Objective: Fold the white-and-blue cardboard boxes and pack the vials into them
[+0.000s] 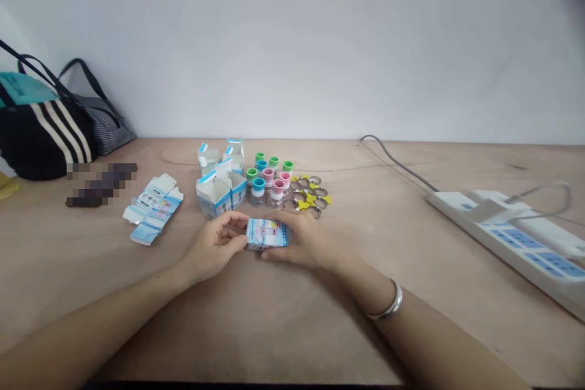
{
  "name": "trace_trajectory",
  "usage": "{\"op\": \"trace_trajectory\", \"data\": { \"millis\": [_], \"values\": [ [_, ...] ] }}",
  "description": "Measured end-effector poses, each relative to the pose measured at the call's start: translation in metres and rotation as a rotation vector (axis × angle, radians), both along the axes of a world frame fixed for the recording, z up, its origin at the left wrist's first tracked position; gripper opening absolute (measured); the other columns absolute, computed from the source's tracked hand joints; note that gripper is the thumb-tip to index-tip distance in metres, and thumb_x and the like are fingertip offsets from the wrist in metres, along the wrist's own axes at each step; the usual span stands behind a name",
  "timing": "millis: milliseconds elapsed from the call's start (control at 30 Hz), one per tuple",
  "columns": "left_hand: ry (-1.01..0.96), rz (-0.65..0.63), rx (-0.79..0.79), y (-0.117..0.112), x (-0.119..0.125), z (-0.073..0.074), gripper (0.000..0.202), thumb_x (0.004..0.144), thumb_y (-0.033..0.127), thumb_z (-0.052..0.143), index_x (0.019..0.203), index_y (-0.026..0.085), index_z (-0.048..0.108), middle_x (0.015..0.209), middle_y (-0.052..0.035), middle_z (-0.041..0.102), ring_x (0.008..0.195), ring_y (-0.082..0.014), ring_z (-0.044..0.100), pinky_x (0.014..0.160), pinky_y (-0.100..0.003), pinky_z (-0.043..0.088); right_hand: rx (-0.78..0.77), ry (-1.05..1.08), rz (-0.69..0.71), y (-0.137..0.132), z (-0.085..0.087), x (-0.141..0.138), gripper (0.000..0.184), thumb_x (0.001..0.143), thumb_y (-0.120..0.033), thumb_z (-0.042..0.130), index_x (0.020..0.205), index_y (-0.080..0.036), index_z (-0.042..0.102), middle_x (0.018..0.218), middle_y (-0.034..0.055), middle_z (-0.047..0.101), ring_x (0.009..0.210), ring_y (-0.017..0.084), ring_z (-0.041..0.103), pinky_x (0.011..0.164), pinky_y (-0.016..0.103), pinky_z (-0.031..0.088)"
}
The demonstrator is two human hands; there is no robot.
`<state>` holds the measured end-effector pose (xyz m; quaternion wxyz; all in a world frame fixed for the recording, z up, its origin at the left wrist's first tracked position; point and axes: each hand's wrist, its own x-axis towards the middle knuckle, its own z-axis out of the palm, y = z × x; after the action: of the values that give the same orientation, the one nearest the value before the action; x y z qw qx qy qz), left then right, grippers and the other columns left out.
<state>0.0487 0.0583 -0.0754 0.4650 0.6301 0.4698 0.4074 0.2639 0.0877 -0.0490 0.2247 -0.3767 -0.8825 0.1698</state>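
Small printed carton point(267, 234) held between both hands, near the middle of the wooden table point(292, 329)
Left hand point(214, 245) and right hand point(304, 239) clamp its opposite ends; just beyond stand open cartons point(218, 194), coloured-cap vials point(269, 181) and yellow-tabbed metal rings point(311, 198), a flattened carton point(153, 210) lying left

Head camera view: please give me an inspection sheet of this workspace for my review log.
Surface: pale wooden table, grain visible.
Things: small printed carton between both hands; opened printed cartons behind it; small clear bottles with green, blue and pink caps; metal rings with yellow tags.
Clutter: flattened printed carton; pixelated object; black striped bag.
Hands: left hand and right hand both on the carton; metal bangle on the right wrist.
Cables: grey cable leading to a white power strip.
Surroundings: plain white wall.
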Motion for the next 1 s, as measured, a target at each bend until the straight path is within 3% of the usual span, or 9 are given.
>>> {"op": "trace_trajectory", "data": {
  "millis": [133, 333, 433, 533, 633, 700, 833, 900, 1000],
  "values": [
    [0.012, -0.052, 0.074, -0.003, 0.000, 0.001, 0.036, 0.076, 0.023, 0.059, 0.111, 0.020, 0.050, 0.107, -0.0057, 0.055, 0.073, -0.0105, 0.058, 0.066, -0.026, 0.052, 0.033, 0.013, 0.024, -0.002, -0.001, -0.001, 0.058, 0.066, -0.037, 0.075, 0.120, -0.025, 0.058, 0.102, 0.0062, 0.065, 0.088, 0.021, 0.061, 0.073, 0.030, 0.045],
    [0.310, -0.191, 0.303, -0.001, -0.003, 0.002, 0.056, 0.070, 0.023, 0.067, 0.122, 0.025, 0.049, 0.115, -0.0061, 0.054, 0.077, -0.0137, 0.060, 0.063, -0.026, 0.054, 0.165, -0.004, 0.015, -0.003, -0.006, -0.005, 0.052, 0.063, -0.036, 0.075, 0.112, -0.022, 0.061, 0.102, 0.0080, 0.065, 0.092, 0.024, 0.060, 0.079, 0.036, 0.044],
    [0.290, -0.133, 0.262, 0.002, -0.004, -0.002, 0.046, 0.074, 0.026, 0.064, 0.118, 0.023, 0.051, 0.113, -0.0071, 0.055, 0.081, -0.0160, 0.062, 0.064, -0.028, 0.055, 0.199, 0.212, -0.075, 0.000, -0.008, -0.004, 0.074, 0.058, -0.040, 0.078, 0.123, -0.019, 0.050, 0.115, 0.0126, 0.059, 0.104, 0.028, 0.055, 0.085, 0.039, 0.045],
    [0.166, -0.116, 0.141, 0.002, -0.003, -0.005, 0.044, 0.077, 0.027, 0.062, 0.118, 0.022, 0.047, 0.110, -0.0069, 0.059, 0.086, -0.0170, 0.063, 0.072, -0.032, 0.056, -0.002, 0.415, -0.123, 0.003, -0.011, -0.003, 0.092, 0.052, -0.041, 0.082, 0.130, -0.018, 0.038, 0.118, 0.0141, 0.056, 0.096, 0.025, 0.059, 0.073, 0.035, 0.050],
    [0.113, -0.128, 0.077, 0.001, -0.002, -0.006, 0.047, 0.076, 0.024, 0.062, 0.120, 0.022, 0.046, 0.111, -0.0071, 0.060, 0.088, -0.0172, 0.063, 0.079, -0.036, 0.055, -0.328, 0.499, 0.021, 0.004, -0.016, -0.006, 0.070, 0.060, -0.040, 0.078, 0.119, -0.019, 0.047, 0.104, 0.0077, 0.064, 0.083, 0.020, 0.063, 0.067, 0.031, 0.051],
    [0.110, -0.121, 0.091, 0.002, -0.004, -0.008, 0.053, 0.072, 0.017, 0.062, 0.122, 0.022, 0.047, 0.112, -0.0078, 0.059, 0.092, -0.0185, 0.062, 0.081, -0.037, 0.054, -0.435, 0.526, 0.084, 0.005, -0.020, -0.011, 0.052, 0.066, -0.038, 0.074, 0.109, -0.018, 0.052, 0.098, 0.0049, 0.066, 0.085, 0.019, 0.064, 0.072, 0.031, 0.052],
    [0.133, 0.047, 0.143, 0.009, -0.016, -0.014, 0.054, 0.064, 0.010, 0.057, 0.116, 0.020, 0.052, 0.116, -0.0092, 0.055, 0.105, -0.0223, 0.056, 0.080, -0.034, 0.052, -0.373, 0.476, -0.096, 0.009, -0.020, -0.023, 0.049, 0.066, -0.037, 0.074, 0.106, -0.018, 0.053, 0.090, 0.0034, 0.067, 0.077, 0.018, 0.064, 0.066, 0.029, 0.050],
    [0.174, 0.156, 0.131, 0.013, -0.024, -0.016, 0.046, 0.065, 0.016, 0.060, 0.111, 0.019, 0.054, 0.114, -0.0093, 0.055, 0.103, -0.0227, 0.056, 0.077, -0.034, 0.052, -0.322, 0.414, -0.170, 0.011, -0.017, -0.029, 0.047, 0.063, -0.037, 0.075, 0.101, -0.018, 0.055, 0.085, 0.0029, 0.066, 0.071, 0.017, 0.062, 0.062, 0.027, 0.049],
    [0.227, 0.203, 0.083, 0.018, -0.032, -0.013, 0.041, 0.065, 0.027, 0.065, 0.103, 0.017, 0.054, 0.106, -0.0080, 0.058, 0.092, -0.0209, 0.059, 0.075, -0.034, 0.050, -0.268, 0.363, -0.220, 0.012, -0.014, -0.043, 0.043, 0.059, -0.035, 0.077, 0.093, -0.018, 0.057, 0.079, 0.0021, 0.065, 0.068, 0.016, 0.060, 0.058, 0.026, 0.046]
  ]
}}
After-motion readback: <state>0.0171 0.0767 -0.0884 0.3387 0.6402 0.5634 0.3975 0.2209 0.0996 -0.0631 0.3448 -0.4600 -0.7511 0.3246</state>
